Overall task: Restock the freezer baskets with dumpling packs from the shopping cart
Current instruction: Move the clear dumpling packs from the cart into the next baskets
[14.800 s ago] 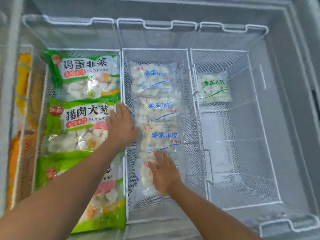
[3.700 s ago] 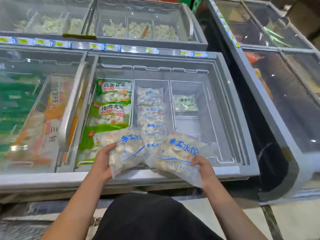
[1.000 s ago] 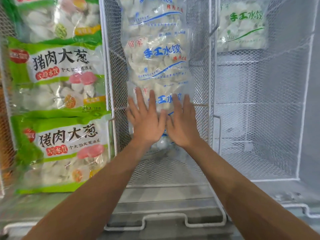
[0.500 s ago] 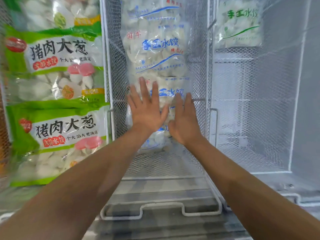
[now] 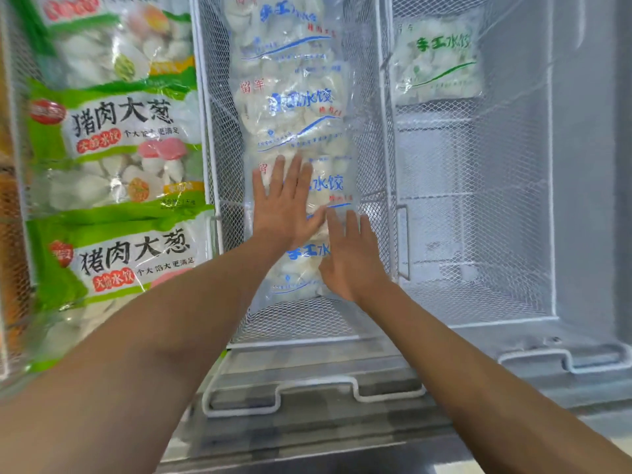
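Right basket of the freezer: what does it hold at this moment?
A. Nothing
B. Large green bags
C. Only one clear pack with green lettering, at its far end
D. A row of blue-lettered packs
C: the right basket holds a single green-lettered pack at its far end, and bare mesh shows nearer the camera.

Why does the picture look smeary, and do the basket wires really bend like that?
Head view: motion blur softens the blue print on the clear dumpling packs; glare streaks the green printed bags; the wide lens bows the white wire basket edges; both forearms loom large and soft.
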